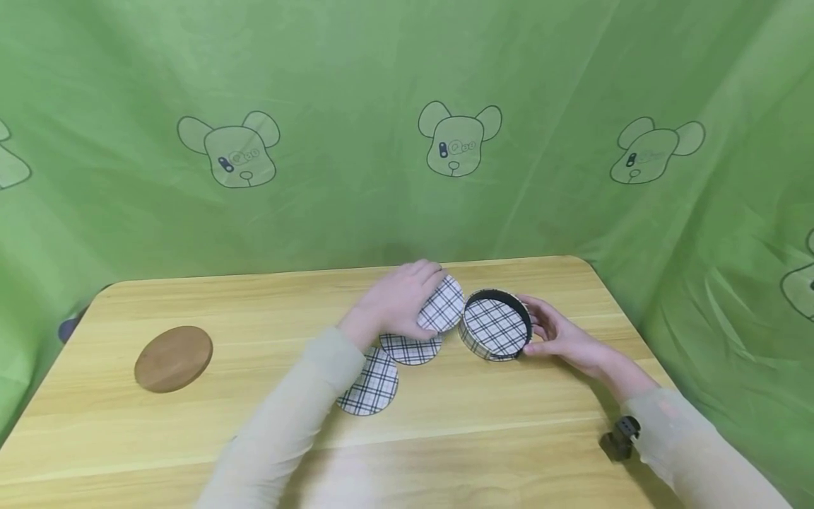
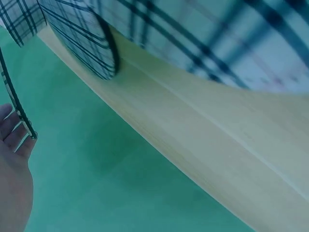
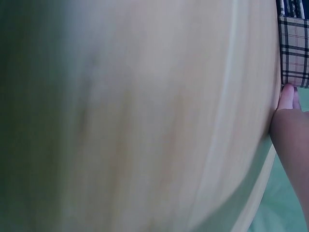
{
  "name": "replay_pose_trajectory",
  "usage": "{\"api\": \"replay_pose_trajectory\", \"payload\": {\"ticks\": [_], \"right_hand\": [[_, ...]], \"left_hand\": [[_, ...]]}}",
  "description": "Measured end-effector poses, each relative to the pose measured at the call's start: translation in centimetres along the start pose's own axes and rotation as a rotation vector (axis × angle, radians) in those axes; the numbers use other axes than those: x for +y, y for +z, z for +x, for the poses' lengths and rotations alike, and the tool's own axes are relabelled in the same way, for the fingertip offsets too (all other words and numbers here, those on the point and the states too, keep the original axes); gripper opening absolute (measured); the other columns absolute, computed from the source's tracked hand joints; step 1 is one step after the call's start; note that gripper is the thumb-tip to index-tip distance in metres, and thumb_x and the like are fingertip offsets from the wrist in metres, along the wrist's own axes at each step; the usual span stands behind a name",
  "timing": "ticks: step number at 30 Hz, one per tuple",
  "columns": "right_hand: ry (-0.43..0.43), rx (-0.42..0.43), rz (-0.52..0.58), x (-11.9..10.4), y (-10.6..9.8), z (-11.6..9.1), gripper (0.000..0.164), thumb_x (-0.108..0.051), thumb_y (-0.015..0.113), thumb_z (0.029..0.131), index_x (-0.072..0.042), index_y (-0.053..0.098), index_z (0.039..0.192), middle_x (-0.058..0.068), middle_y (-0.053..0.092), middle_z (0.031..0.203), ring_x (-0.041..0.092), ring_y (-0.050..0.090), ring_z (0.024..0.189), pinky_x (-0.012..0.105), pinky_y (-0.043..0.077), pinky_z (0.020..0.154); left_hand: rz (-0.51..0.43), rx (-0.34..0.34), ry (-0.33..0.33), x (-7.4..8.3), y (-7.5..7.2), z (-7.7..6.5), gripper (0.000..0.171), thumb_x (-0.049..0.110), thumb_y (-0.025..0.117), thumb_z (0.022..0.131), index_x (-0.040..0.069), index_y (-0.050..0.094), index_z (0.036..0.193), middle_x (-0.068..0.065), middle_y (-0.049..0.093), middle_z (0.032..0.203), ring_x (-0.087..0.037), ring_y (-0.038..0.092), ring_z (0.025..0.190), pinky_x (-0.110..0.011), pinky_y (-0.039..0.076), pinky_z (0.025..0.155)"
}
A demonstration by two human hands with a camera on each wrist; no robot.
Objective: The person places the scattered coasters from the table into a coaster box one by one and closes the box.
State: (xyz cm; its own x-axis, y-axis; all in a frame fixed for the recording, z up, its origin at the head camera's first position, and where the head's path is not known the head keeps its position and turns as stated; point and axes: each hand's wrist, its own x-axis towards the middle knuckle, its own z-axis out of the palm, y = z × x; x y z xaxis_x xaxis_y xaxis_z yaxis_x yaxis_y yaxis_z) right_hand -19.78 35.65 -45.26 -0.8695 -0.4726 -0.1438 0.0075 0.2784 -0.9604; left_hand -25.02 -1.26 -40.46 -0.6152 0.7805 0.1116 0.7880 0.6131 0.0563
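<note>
Slightly right of the table's middle, a round plaid box (image 1: 496,329) stands upright without a lid, with a dark inner wall and plaid inside its bottom. My right hand (image 1: 562,338) grips its right side, thumb at the near edge; the right wrist view shows the thumb (image 3: 287,96) against the box's plaid wall (image 3: 294,50). Left of the box, my left hand (image 1: 399,298) holds a round plaid coaster (image 1: 445,305), tilted, its right edge close to the box's rim. Two more plaid coasters, a middle one (image 1: 412,349) and a nearer one (image 1: 372,385), lie overlapping below that hand and forearm.
A round brown wooden disc (image 1: 174,359) lies on the left of the wooden table (image 1: 445,452). Green cloth (image 1: 356,141) with bear-head outlines hangs behind and at both sides. On my right sleeve sits a small black device (image 1: 620,438).
</note>
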Motion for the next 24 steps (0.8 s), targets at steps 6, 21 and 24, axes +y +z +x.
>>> {"api": "replay_pose_trajectory", "payload": {"ticks": [6,21,24], "right_hand": [[-0.001,0.001,-0.002,0.0,0.0,0.1,0.1,0.008,0.073,0.089,-0.001,0.012,0.168,0.032,0.017,0.168,-0.003,0.05,0.132,0.008,0.046,0.108],[0.013,-0.005,-0.016,0.0,-0.1,0.0,0.101,0.006,0.074,0.09,-0.001,0.01,0.168,0.035,0.01,0.17,-0.008,0.049,0.13,0.006,0.044,0.107],[0.012,-0.006,-0.018,0.0,-0.1,0.0,0.101,0.006,0.074,0.091,0.0,0.009,0.168,0.035,0.011,0.17,-0.008,0.049,0.131,0.006,0.044,0.107]], "left_hand": [[0.007,-0.001,0.019,1.2,-0.2,0.7,0.113,0.064,0.077,0.082,0.001,0.031,0.164,-0.016,0.037,0.169,-0.032,0.034,0.159,-0.044,0.026,0.136],[0.064,0.015,0.061,3.6,0.2,2.9,0.111,0.065,0.075,0.082,0.001,0.034,0.163,-0.013,0.041,0.167,-0.028,0.036,0.158,-0.04,0.026,0.136],[0.076,0.012,0.058,4.2,0.4,3.4,0.111,0.066,0.074,0.082,0.002,0.034,0.163,-0.013,0.041,0.167,-0.027,0.037,0.158,-0.04,0.027,0.135]]}}
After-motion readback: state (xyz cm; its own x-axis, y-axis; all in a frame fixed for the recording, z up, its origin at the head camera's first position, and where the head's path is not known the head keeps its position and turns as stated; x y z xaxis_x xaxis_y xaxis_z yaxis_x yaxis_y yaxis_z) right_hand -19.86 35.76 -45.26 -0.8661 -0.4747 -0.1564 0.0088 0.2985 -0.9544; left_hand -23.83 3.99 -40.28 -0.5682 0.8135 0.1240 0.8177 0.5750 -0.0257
